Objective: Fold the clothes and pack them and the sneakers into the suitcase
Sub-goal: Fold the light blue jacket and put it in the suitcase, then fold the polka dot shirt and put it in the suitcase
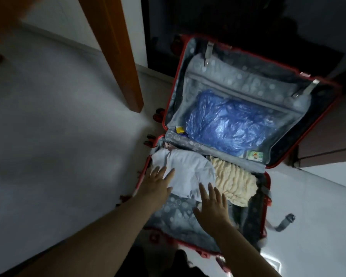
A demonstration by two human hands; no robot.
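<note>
Item: folded white cloth garment [192, 168], lying left of centre in the lower half of the open red hard-shell suitcase [173, 90]. It touches a cream ribbed knit garment [234, 182] to its right and is probably laid flat to pack low. The left hand [156, 183] presses its left edge with straight fingers, and the right hand [213, 206] touches its lower edge with fingers spread flat; neither hand grasps anything. Upper half: crinkled blue plastic bag [228, 122] behind a grey divider, contents not visible.

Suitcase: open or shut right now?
Open. The suitcase lies with both halves spread flat, lining showing: blue bag in the far half, white garment and cream garment in the near one.
</note>
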